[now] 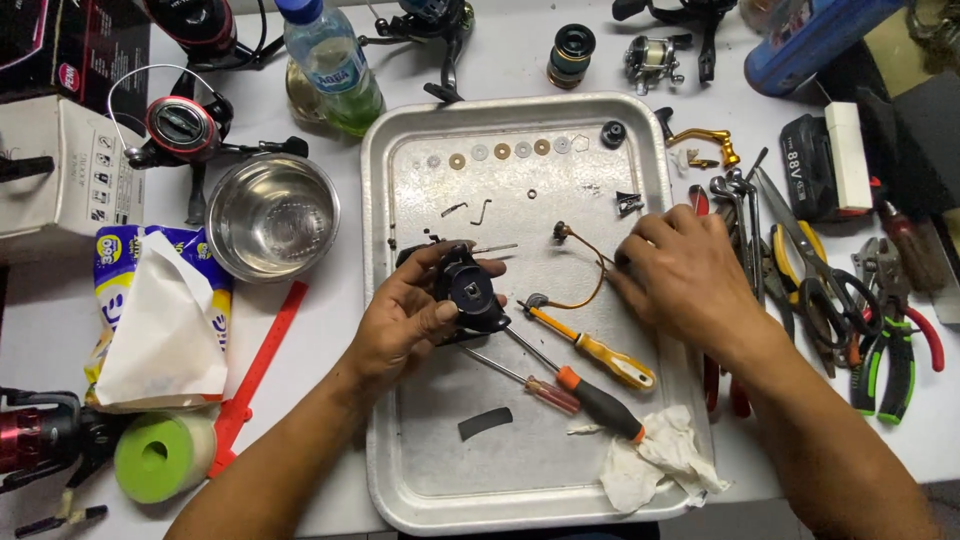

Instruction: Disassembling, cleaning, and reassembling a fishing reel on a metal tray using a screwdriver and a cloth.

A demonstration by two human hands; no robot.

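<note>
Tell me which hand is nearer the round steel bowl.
Left. The left hand, holding a black reel body, sits just right of the round steel bowl; the right hand lies far across the tray.

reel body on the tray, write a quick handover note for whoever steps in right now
Left hand grips the black reel body over the metal tray.
Right hand rests fingertips on the tray by the bail wire, holding nothing visible.
Done: washers lined up along the tray's top; small parts laid out.
Left: reel body is apart; three screwdrivers lie beside it.

White worktable (40,330), evenly lit from above
</note>
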